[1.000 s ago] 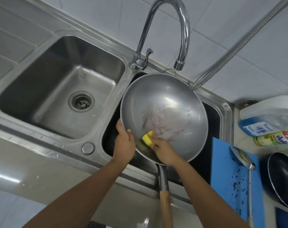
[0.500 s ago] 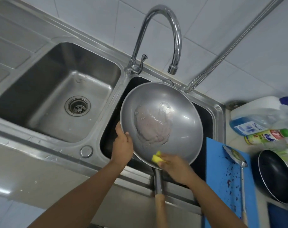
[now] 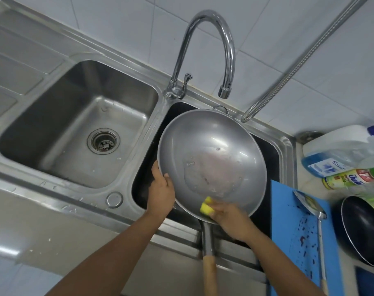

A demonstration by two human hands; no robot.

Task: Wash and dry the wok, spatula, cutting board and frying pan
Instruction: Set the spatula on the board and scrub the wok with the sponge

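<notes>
White wall tiles back a steel double sink sunk into the desk. The wok is held tilted over the basin beneath it, and the spout of the tap hangs just beyond its far rim. No running water is seen.

The wok's left rim is clasped by the left grip, thumb laid on the inside and fingers hidden behind the shell. A yellow sponge is pinched in the right grip and pressed against the inner wall at the near rim. Just below that spot the long handle sticks out toward the person and is left unheld. Suds and cloudy water are pooled in the bowl's middle.

The wok is judged to be stiff, thin-walled metal, fairly light for its width but unwieldy when tipped. With soap on it, the rim is likely to be slippery, so a thumb-and-finger clasp there could slide. A surer hold would be offered by the wooden end of the handle, which appears dry.

To the right of the wok, a blue cutting board lies flat with the spatula resting on it. Further right the dark frying pan is seen. Behind that stand what may be detergent bottles, too blurred to be read with certainty.
</notes>
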